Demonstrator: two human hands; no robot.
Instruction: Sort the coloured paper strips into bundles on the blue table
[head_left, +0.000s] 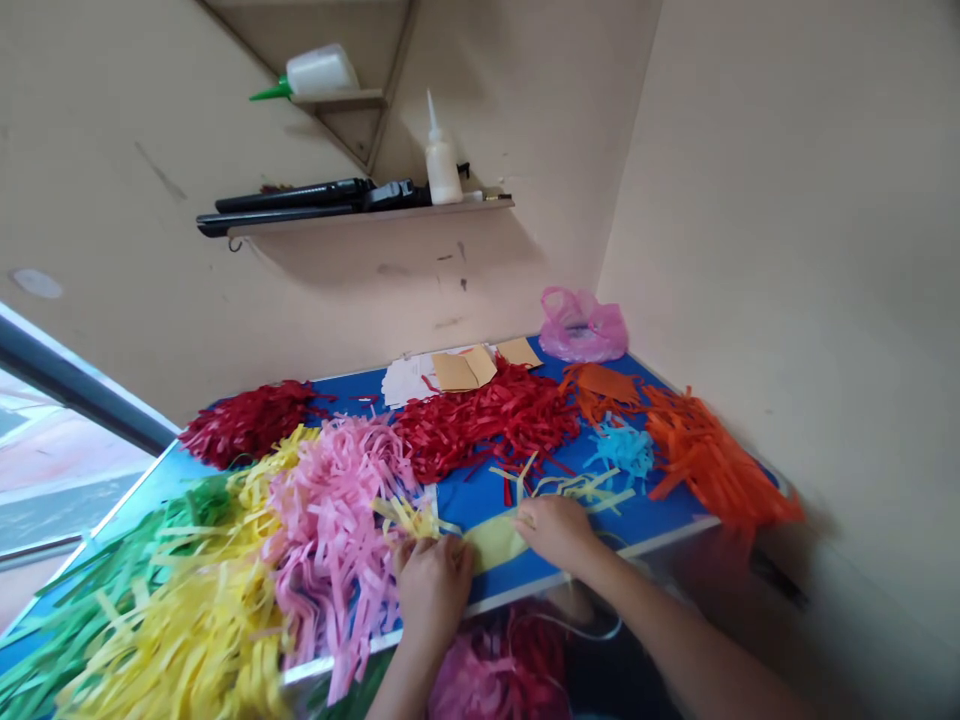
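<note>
A pale yellow fringed paper [496,541] lies flat between my hands near the table's front edge, with cut strips at both ends. My left hand [435,580] is closed on its left end, the strips sticking out past the fingers. Its right end is pinched by my right hand [553,532], with loose yellow strips [592,488] spreading beyond it. To the left of my left hand is a heap of pink paper strips [334,510]. Light blue strips [624,450] lie just behind my right hand.
Red [510,415], yellow [202,620], green [161,535] and orange [701,450] strip heaps surround the blue table top [517,578]. Brown card pieces [463,370] and a pink plastic bag [583,328] sit at the back. A wall shelf [337,218] holds a glue bottle [442,170].
</note>
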